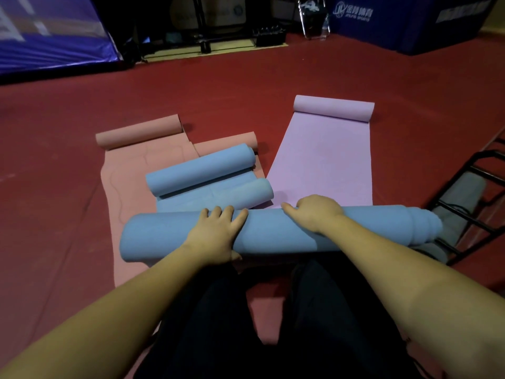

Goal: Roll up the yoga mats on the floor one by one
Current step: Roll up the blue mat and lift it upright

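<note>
Two hands (216, 233) (314, 214) atop one rolled blue mat (273, 233)
</note>
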Motion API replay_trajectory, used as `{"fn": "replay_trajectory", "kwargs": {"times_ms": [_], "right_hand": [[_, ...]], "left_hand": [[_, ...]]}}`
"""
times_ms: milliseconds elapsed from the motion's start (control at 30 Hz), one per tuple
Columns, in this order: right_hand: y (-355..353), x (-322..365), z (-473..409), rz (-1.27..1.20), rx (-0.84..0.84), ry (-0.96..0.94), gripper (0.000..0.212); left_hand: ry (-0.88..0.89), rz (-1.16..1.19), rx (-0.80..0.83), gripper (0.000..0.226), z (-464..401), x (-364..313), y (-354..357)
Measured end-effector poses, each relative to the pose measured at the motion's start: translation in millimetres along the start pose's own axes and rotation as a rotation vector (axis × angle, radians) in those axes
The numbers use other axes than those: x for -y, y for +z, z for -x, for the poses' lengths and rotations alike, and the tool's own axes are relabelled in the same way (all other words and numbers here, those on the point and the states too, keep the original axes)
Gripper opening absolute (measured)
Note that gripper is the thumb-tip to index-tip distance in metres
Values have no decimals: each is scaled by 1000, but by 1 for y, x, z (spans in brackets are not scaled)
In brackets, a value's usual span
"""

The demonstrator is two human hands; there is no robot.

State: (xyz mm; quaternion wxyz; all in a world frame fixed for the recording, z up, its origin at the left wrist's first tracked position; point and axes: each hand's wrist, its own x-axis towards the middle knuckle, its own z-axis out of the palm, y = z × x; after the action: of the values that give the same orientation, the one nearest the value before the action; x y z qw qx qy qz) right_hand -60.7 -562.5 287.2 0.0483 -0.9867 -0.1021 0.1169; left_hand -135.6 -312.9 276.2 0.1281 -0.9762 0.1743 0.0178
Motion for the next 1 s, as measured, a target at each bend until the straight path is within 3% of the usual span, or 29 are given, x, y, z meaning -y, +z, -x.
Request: {"fn": "replay_trajectory", "kwargs": {"times_ms": [200, 333, 400, 500, 600, 767, 867, 1000], "right_hand": [[-26, -6, 11, -58, 243, 0, 74], [-18, -7, 15, -83, 303, 19, 74], [-14, -7, 12, -79, 238, 9, 69], [-11, -5, 12, -59, -67, -38, 48], [-6, 2, 20, -77, -257, -14, 46], [18, 3, 38, 26, -289, -23, 56], [29, 5, 46, 122, -304, -24, 84], [23, 4, 39, 121, -287, -3, 94]], "left_hand": [[82, 85, 43, 111, 17, 6, -36], [82, 166, 136, 106, 17, 0, -35], [55, 246, 189, 106, 11, 1, -33], [23, 389, 293, 98, 0, 10, -35], [-59, 574, 374, 91, -10, 16, -35], [-160, 600, 415, 67, -32, 17, -30], [-204, 668, 473, 69, -44, 20, -30], [-237, 616, 460, 72, -51, 15, -24]]}}
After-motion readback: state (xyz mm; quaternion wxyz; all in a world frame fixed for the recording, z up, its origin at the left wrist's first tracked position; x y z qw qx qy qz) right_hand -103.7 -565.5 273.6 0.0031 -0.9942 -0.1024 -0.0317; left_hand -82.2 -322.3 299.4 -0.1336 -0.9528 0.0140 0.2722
